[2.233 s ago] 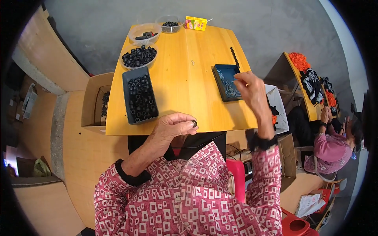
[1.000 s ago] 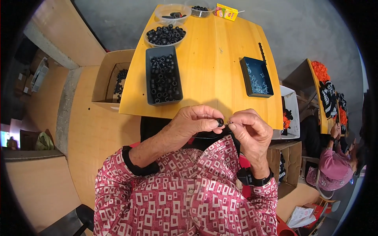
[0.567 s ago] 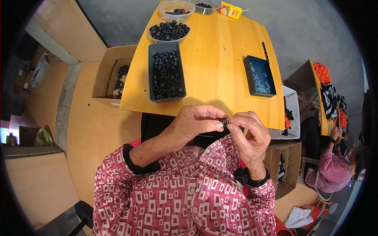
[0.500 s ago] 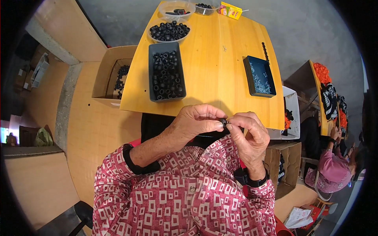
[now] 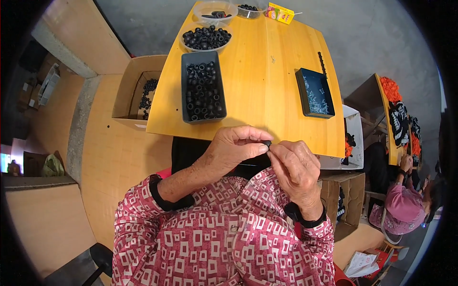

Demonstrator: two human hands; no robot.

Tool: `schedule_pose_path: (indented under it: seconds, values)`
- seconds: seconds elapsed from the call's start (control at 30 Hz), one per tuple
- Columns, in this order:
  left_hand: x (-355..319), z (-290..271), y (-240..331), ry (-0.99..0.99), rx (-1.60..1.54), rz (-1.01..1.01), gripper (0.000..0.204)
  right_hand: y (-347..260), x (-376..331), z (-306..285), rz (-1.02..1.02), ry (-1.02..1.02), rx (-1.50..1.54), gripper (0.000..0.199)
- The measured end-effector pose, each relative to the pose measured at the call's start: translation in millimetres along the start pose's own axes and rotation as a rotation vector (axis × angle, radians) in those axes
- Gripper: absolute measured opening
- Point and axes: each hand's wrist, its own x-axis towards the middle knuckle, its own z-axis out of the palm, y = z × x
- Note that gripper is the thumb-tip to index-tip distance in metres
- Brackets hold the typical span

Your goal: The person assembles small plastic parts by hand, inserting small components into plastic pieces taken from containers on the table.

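Observation:
Between the thumb and fingers of my left hand (image 5: 231, 148) is a small round black plastic part (image 5: 266, 142), held just off the near edge of the table. My right hand (image 5: 298, 167) meets it from the other side, thumb and fingers pinched together at the part. Whatever lies between those right fingertips is hidden. Beyond my left hand stands a dark rectangular bin (image 5: 205, 120) of similar hollow black parts (image 5: 202, 90). Farther right on the table is a shallow dark tray (image 5: 312, 77) with many tiny silvery pieces (image 5: 318, 102).
Clear round tubs, one heaped with black parts (image 5: 205, 37), line the table's far left, with a yellow drink carton (image 5: 280, 13) nearby. A black strip (image 5: 322, 63) lies by the tray. Cardboard boxes (image 5: 125, 90) flank the table. Another person (image 5: 405, 209) sits at the right.
My right hand has turned and drawn its fingers closer together at the part. The dark piece between both hands has shifted slightly left; my left hand is nearly unmoved.

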Motion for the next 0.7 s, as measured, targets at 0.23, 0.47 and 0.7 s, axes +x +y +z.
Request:
schedule_pose_path:
  seconds: [0.23, 0.47, 0.7]
  values:
    - [1.5, -3.1, -2.4, -0.033, -0.311, -0.146, 0.023, 1.5, -5.8, 2.1, 0.113, 0.05, 0.146, 0.022]
    - [-3.3, -3.4, -4.6, -0.01, -0.274, -0.099, 0.023, -3.3, -2.7, 5.9, -0.039, 0.01, 0.059, 0.021]
    - [-15.4, -10.5, -0.7, -0.048, -0.292, -0.179, 0.024, -1.8, 9.7, 2.2, 0.059, -0.049, 0.26, 0.016]
